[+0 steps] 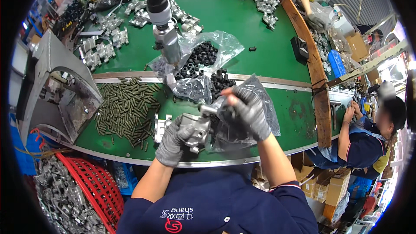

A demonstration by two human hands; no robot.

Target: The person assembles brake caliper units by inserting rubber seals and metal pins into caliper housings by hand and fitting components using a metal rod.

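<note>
My left hand (170,144), in a grey glove, grips a silver cast-metal part (197,131) at the front edge of the green bench. Just right of it, my gloved right hand (250,112) hovers over a clear plastic bag (266,112), its bare fingertips bent together in a pinch near small black caps (222,80). What those fingers hold, if anything, is too small and blurred to make out. Another silver casting (162,128) lies at the left hand's outer side. Left of that spreads a heap of dark threaded studs (128,110).
A power driver (167,32) hangs over the bench's middle, near an open bag of black caps (203,56). Castings (104,54) lie at the far left. A grey metal stand (60,69) and red basket (93,186) are left; a wooden rail (318,91) and co-worker (364,136) are right.
</note>
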